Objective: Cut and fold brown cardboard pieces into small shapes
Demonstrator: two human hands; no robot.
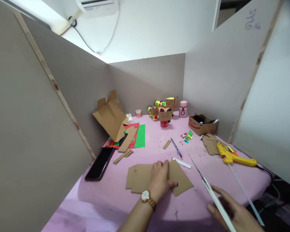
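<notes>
Left hand (160, 177) palm down, fingers close together and thumb out to the side, resting on notched cardboard (140, 178) and angled cardboard (181, 179), front-centre of the pink-covered counter (120, 211); hand hides the join, can't tell if it's one piece or two. Gold wristwatch (145, 196) on that wrist. Right hand (219, 203), at about 4 o'clock from the left, grips a white-handled bladed tool (217, 200), thin metal blade angled up and left, clear of the cardboard; exact tool type unclear. Clock positions from left hand: white strip (181, 163) 2 o'clock, just beside angled cardboard; striped pencil (176, 147) and paper scraps (187, 137) 1 o'clock; small cardboard box (201, 128) with dark items, also 1; yellow glue gun (234, 158) between 2 and 3; phone (100, 163) 9; green sheet (141, 137) 11; cat-faced cardboard figure (164, 116) 12, near the back.
</notes>
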